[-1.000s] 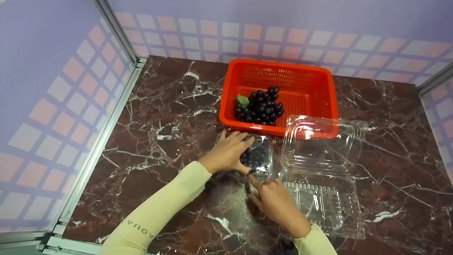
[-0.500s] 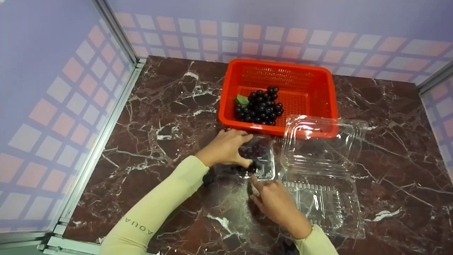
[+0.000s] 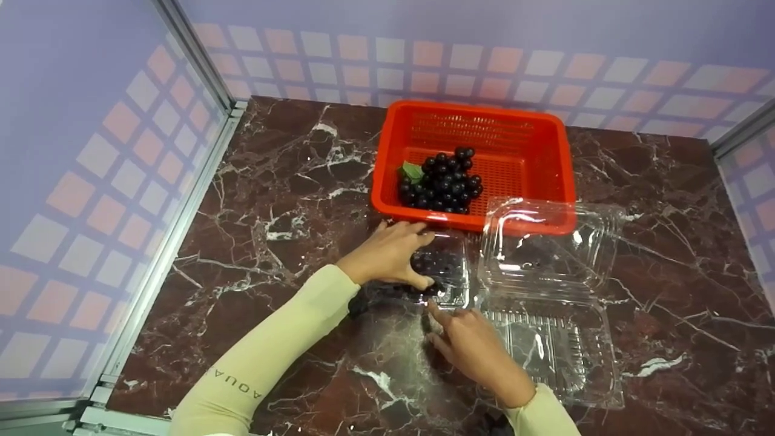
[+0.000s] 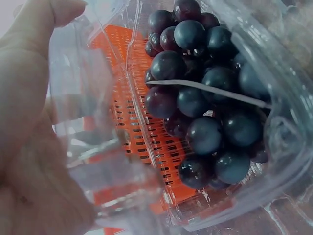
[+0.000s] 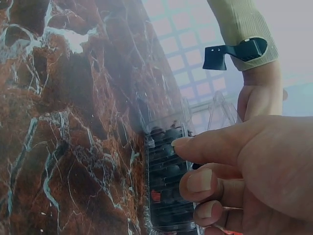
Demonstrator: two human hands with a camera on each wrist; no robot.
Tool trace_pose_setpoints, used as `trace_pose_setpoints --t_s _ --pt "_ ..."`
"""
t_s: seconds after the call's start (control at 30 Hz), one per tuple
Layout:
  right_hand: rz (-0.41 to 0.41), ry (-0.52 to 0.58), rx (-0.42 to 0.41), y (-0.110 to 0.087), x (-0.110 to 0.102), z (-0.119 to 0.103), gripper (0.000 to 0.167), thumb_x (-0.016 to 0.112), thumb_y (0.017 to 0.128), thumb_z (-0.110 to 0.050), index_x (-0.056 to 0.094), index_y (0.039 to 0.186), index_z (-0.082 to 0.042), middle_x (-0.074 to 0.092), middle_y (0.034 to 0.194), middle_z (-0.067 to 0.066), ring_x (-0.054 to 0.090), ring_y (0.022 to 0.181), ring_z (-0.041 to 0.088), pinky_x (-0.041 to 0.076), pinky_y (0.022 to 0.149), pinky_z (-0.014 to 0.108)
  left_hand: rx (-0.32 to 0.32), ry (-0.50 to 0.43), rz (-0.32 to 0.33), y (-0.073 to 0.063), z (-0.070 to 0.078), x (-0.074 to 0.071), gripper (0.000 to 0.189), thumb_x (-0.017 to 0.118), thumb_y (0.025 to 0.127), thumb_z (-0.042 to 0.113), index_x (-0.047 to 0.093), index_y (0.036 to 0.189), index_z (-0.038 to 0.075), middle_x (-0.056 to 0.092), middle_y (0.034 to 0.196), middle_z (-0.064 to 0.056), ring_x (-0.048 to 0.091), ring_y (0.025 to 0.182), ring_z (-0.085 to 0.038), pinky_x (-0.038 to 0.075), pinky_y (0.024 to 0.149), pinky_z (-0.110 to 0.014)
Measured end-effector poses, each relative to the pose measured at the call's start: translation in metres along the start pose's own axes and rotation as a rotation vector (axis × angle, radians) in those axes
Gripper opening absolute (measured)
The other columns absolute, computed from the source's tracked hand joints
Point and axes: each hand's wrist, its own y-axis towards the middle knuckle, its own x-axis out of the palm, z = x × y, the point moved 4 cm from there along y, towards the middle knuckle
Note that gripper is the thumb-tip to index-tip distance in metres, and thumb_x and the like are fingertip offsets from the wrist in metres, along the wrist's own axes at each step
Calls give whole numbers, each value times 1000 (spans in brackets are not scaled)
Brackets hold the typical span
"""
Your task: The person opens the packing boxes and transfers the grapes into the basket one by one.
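Observation:
A small clear plastic clamshell box (image 3: pixel 458 297) holds dark purple grapes (image 4: pixel 200 134). My left hand (image 3: pixel 387 251) lies across its left side and grips the clear lid (image 4: pixel 132 191), which stands partly raised off the fruit in the left wrist view. Thumb and fingers lie on different sides of that lid. At the box's front edge, my right hand (image 3: pixel 472 345) reaches in with one finger straight, its tip against the edge in the head view. The other right fingers (image 5: pixel 199 181) curl loosely beside the box, with nothing visible inside them.
Behind the box stands a red-orange basket (image 3: pixel 478 109) with another bunch of grapes (image 3: pixel 445 184) and a green leaf (image 3: pixel 413 171). To the right, a larger clear clamshell (image 3: pixel 545 345) lies unfolded, its lid overlapping the basket's front corner. Patterned walls enclose the marble-look tabletop (image 3: pixel 290 157).
The left thumb has drawn back a little from the right fingertip. The box's clear edge has shifted slightly to the right and front, and the lid's reflections differ. The right hand stays in place.

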Motion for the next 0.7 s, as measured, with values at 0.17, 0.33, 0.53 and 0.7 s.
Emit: trace_pose_setpoints --t_s 0.17,0.33,0.53,0.7 --pt "3 26 11 1 -1 1 50 75 81 -28 64 126 -8 63 66 4 52 58 15 47 60 31 13 -3 -17 -1 1 -3 88 74 76 55 41 148 17 29 158 -10 30 145 -31 22 115 -63" --pt "-30 62 36 2 1 2 53 74 83 -29 61 130 -7 71 79 12 61 67 22 53 74 41 42 -8 -20 -4 3 -8 83 72 78 56 45 145 15 33 157 -7 34 143 -29 24 116 -58" --pt "-29 83 32 2 1 3 53 74 83 -28 61 130 -7 71 80 12 61 66 20 53 74 40 66 22 10 -4 5 -14 77 71 78 57 52 140 15 43 151 -6 47 133 -31 33 113 -52" --pt "-21 76 8 2 -1 3 50 74 83 -28 63 128 -9 61 64 3 50 55 12 49 59 30 100 16 77 -5 6 -19 73 73 77 55 57 136 15 57 140 -3 59 121 -26 47 101 -45"
